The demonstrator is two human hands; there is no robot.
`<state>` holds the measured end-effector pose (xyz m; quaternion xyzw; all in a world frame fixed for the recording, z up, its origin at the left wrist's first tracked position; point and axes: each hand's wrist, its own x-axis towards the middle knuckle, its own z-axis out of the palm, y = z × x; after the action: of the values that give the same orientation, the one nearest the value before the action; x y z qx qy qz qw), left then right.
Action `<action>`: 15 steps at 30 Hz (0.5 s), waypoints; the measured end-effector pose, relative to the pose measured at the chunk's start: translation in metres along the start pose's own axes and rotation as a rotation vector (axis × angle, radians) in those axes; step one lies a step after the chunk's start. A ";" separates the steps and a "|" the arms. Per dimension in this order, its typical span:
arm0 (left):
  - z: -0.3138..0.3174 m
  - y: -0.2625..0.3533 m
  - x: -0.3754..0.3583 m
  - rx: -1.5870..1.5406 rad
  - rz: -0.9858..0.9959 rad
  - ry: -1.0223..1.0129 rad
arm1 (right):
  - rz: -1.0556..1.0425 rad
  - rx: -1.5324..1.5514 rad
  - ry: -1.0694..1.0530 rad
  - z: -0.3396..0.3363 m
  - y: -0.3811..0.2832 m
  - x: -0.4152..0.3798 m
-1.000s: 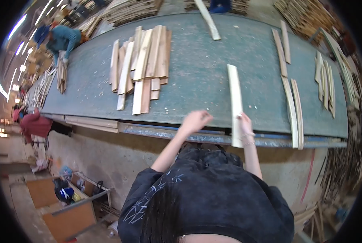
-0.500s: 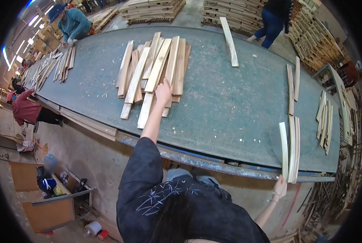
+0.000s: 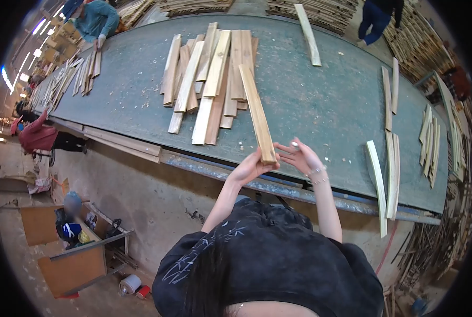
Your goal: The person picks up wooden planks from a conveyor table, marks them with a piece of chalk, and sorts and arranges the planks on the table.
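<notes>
A long wooden strip (image 3: 257, 113) points away from me, its near end in my left hand (image 3: 251, 167) at the table's front edge. My right hand (image 3: 301, 157) is just right of that end, fingers spread, with nothing in it. Left of the held strip, a loose pile of wooden strips (image 3: 215, 68) lies on the green table (image 3: 331, 105). To the right, a pale strip (image 3: 376, 182) overhangs the front edge beside several more strips (image 3: 392, 169).
A single strip (image 3: 308, 37) lies near the far edge. More strips (image 3: 430, 142) lie at the right end. A person in teal (image 3: 96, 21) handles strips at the far left; another in red (image 3: 38, 136) is at the left. A person in dark clothes (image 3: 376, 21) stands behind the table.
My left hand has drawn back from the pile with a strip. My right hand has let go of the pale strip at the right and moved left, near the held one.
</notes>
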<state>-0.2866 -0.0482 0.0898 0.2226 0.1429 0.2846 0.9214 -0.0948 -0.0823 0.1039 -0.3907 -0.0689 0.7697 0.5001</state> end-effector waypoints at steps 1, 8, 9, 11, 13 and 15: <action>0.005 -0.008 -0.002 0.062 -0.059 -0.032 | -0.014 0.005 0.017 -0.003 0.005 0.008; 0.035 -0.044 -0.012 0.120 -0.262 -0.154 | -0.288 -0.325 0.430 -0.029 0.012 0.016; 0.039 -0.050 -0.013 0.083 -0.286 -0.159 | -0.176 -0.215 0.376 -0.031 0.010 0.010; 0.045 -0.058 -0.014 0.057 -0.335 -0.151 | -0.040 -0.038 0.251 -0.048 0.012 0.005; 0.046 -0.063 -0.011 0.051 -0.349 -0.158 | -0.042 0.085 0.199 -0.063 0.018 0.001; 0.047 -0.067 -0.008 0.036 -0.344 -0.141 | -0.036 0.206 0.146 -0.072 0.023 -0.003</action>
<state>-0.2437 -0.1182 0.0983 0.2308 0.1190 0.1040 0.9601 -0.0624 -0.1160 0.0447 -0.3908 0.0400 0.7330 0.5552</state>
